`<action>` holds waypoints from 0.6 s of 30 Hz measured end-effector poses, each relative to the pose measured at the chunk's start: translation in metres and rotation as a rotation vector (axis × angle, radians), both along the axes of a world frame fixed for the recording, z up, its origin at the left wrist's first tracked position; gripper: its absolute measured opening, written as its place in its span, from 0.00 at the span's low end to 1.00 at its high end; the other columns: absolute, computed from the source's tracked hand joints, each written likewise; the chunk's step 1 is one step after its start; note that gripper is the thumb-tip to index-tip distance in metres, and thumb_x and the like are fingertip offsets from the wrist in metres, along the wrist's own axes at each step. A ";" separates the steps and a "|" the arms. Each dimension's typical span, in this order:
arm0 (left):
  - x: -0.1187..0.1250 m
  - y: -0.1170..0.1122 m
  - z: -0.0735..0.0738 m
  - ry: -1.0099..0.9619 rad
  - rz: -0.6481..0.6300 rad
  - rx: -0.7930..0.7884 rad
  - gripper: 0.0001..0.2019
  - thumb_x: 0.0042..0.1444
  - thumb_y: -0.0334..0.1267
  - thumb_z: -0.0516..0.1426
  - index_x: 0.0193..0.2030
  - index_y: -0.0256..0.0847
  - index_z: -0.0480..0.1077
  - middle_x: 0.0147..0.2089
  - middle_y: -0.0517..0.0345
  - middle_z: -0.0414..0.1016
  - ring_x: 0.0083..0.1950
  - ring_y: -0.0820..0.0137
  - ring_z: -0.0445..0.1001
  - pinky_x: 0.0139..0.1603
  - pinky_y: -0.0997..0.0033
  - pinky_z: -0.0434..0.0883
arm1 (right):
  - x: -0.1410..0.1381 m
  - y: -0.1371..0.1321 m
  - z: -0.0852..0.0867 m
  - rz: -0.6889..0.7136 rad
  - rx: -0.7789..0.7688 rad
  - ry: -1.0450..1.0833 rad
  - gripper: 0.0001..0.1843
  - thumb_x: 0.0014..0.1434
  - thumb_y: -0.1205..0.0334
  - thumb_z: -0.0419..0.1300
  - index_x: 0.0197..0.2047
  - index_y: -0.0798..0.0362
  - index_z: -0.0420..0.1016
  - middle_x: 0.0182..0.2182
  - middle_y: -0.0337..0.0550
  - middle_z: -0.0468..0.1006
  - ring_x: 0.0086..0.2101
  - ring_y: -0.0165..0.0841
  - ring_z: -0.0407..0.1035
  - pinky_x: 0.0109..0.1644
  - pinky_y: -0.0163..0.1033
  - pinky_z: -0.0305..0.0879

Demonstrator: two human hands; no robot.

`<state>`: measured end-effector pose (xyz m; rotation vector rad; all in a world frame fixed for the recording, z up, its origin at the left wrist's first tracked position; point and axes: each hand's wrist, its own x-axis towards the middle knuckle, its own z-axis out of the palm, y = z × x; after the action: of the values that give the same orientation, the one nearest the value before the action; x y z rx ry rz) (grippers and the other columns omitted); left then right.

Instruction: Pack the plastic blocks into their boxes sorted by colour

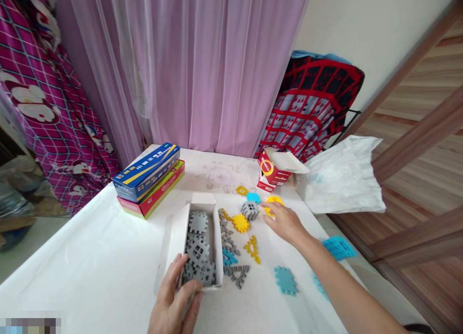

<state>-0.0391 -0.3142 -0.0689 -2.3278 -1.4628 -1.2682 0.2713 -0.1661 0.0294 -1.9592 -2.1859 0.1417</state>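
Note:
My left hand (177, 295) grips the near left corner of an open white cardboard box (218, 247), fingers at its side and thumb on the near edge. Grey interlocking plastic tiles (198, 249) fill much of the box. At the right, my right hand (284, 221) has its fingertips and thumb on yellow interlocking tiles (275, 199), partly hidden by the fingers. Beside it sits a grey cube built from tiles (249, 210), near a blue round tile (253, 198) and a yellow tile (240, 223). Loose grey triangular tiles (238, 275) lie right of the box.
A blue box (148, 172) rests on a red and green box (152, 192) at the left. A red and white open carton (277, 170) stands at the back right, near a white plastic bag (343, 180). Blue tiles (285, 280) lie near the right table edge.

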 end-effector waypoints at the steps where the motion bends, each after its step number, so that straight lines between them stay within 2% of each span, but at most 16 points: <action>1: 0.000 0.000 -0.001 0.002 0.000 0.006 0.10 0.57 0.27 0.55 0.44 0.44 0.68 0.69 0.45 0.54 0.70 0.60 0.59 0.58 0.61 0.74 | 0.003 0.006 -0.002 -0.061 -0.021 -0.022 0.21 0.59 0.61 0.56 0.56 0.52 0.72 0.53 0.49 0.76 0.48 0.39 0.73 0.52 0.42 0.65; 5: -0.003 0.003 -0.006 0.027 0.002 0.022 0.10 0.56 0.27 0.56 0.43 0.44 0.69 0.71 0.47 0.54 0.69 0.59 0.62 0.57 0.61 0.74 | -0.011 0.026 -0.009 -0.137 -0.065 -0.067 0.30 0.58 0.51 0.59 0.62 0.50 0.64 0.53 0.51 0.76 0.52 0.42 0.70 0.53 0.42 0.63; 9: -0.007 0.005 -0.009 0.057 -0.005 0.041 0.09 0.55 0.28 0.57 0.42 0.44 0.70 0.72 0.48 0.52 0.68 0.59 0.63 0.56 0.64 0.75 | -0.039 0.035 -0.012 -0.211 -0.170 -0.140 0.36 0.57 0.43 0.58 0.63 0.52 0.60 0.51 0.56 0.77 0.50 0.47 0.72 0.50 0.46 0.64; 13: -0.008 0.005 -0.010 0.058 -0.014 0.034 0.10 0.55 0.28 0.57 0.42 0.44 0.70 0.73 0.48 0.51 0.69 0.59 0.62 0.57 0.63 0.74 | -0.051 0.042 -0.014 -0.251 -0.223 -0.189 0.30 0.58 0.47 0.57 0.59 0.54 0.63 0.47 0.57 0.79 0.49 0.47 0.73 0.48 0.46 0.65; 18: -0.003 0.001 -0.004 0.027 0.004 -0.012 0.09 0.56 0.28 0.56 0.41 0.44 0.70 0.72 0.49 0.53 0.69 0.59 0.62 0.57 0.63 0.74 | -0.041 0.044 -0.012 -0.247 -0.210 -0.202 0.26 0.57 0.53 0.57 0.56 0.56 0.65 0.46 0.57 0.80 0.48 0.47 0.74 0.47 0.44 0.64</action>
<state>-0.0424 -0.3136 -0.0724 -2.3393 -1.4704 -1.2255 0.2308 -0.1220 0.0174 -2.4391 -2.0944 0.1468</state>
